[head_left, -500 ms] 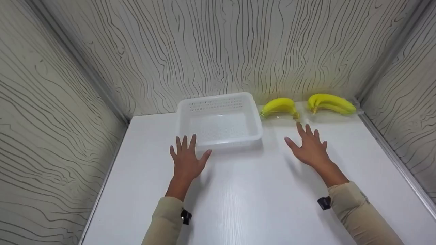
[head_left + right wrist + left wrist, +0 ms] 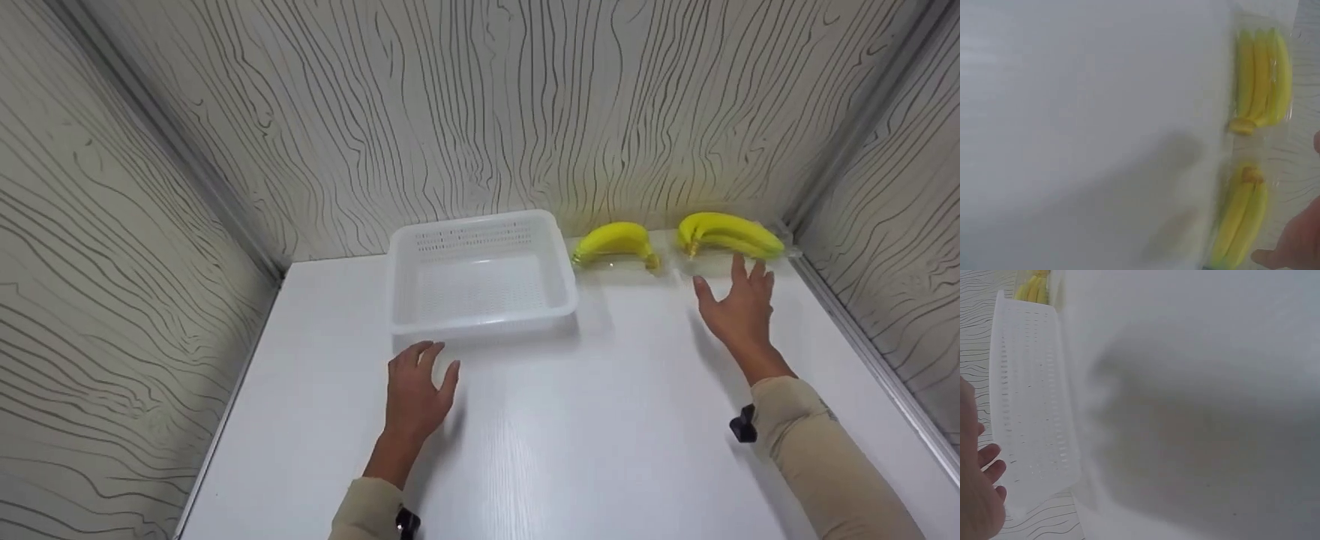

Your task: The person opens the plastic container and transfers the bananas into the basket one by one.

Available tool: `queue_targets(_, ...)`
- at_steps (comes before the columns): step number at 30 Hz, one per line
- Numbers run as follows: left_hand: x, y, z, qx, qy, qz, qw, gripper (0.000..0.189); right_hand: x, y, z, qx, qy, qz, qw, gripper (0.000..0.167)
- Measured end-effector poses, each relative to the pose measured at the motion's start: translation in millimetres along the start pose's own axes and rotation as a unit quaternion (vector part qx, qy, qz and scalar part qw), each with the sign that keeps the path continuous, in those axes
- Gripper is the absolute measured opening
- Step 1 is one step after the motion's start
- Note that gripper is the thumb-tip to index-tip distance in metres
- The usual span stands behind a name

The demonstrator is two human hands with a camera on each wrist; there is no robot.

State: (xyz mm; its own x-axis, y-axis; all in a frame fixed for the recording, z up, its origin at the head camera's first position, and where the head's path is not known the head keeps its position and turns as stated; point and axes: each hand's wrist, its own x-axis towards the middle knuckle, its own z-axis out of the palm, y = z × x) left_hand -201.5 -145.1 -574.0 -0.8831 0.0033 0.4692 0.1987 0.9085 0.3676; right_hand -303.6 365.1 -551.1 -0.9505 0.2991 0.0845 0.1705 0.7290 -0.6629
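Two bunches of yellow bananas lie in clear wrapping along the back wall. The left bunch [image 2: 616, 241] sits beside the basket, and the right bunch [image 2: 731, 231] is near the back right corner. My right hand [image 2: 741, 304] hovers just in front of the right bunch, fingers spread toward it and holding nothing. In the right wrist view the thumb [image 2: 1266, 257] shows close to that bunch [image 2: 1244, 219]. My left hand [image 2: 416, 390], loosely bent and holding nothing, is in front of the white plastic basket [image 2: 480, 325], which has nothing in it.
The white table [image 2: 540, 442] is enclosed by wood-grain-patterned panels [image 2: 465, 112] at the back and both sides. A metal edge [image 2: 877, 352] runs along the table's right side. Each sleeve carries a small black device [image 2: 743, 424] at the wrist.
My right hand has moved right, from in front of the gap between the bunches to the right bunch. My left hand has drawn back from the basket's front rim, its fingers now more bent.
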Motion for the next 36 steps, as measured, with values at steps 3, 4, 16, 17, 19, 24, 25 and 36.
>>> queue_targets(3, -6.2, -1.9, 1.4, -0.005, -0.017, -0.011, 0.9998, 0.037, 15.2, 15, -9, 0.015, 0.006, 0.028, 0.9995, 0.094)
queue_targets(4, -7.4, -2.3, 1.8, -0.008, -0.02, -0.014, 0.9997, 0.036, 20.5, 18, -12, 0.021, 0.008, 0.036, 0.9991, 0.094)
queue_targets(16, -13.9, -1.0, 7.4, -0.048, -0.068, -0.047, 0.9954, 0.031, 72.4, 36, -42, 0.039, -0.036, 0.091, 0.9944, 0.095)
queue_targets(17, -14.5, -1.3, 8.1, -0.05, -0.072, -0.05, 0.9949, 0.031, 75.2, 37, -43, 0.035, -0.04, 0.093, 0.9942, 0.095)
queue_targets(19, -15.4, -2.2, 9.5, -0.056, -0.078, -0.054, 0.9939, 0.03, 81.1, 38, -45, 0.023, -0.045, 0.088, 0.9948, 0.095)
queue_targets(24, -18.2, -5.6, 12.1, -0.069, -0.09, -0.058, 0.9918, 0.03, 89.5, 42, -45, -0.024, -0.069, 0.049, 0.9961, 0.093)
queue_targets(25, -18.7, -5.8, 12.0, -0.071, -0.093, -0.059, 0.9913, 0.03, 89.4, 44, -46, -0.04, -0.076, 0.042, 0.9954, 0.092)
queue_targets(36, -17.8, -6.6, 11.0, -0.077, -0.105, -0.059, 0.9897, 0.03, 88.1, 49, -50, -0.143, -0.091, -0.011, 0.9855, 0.092)
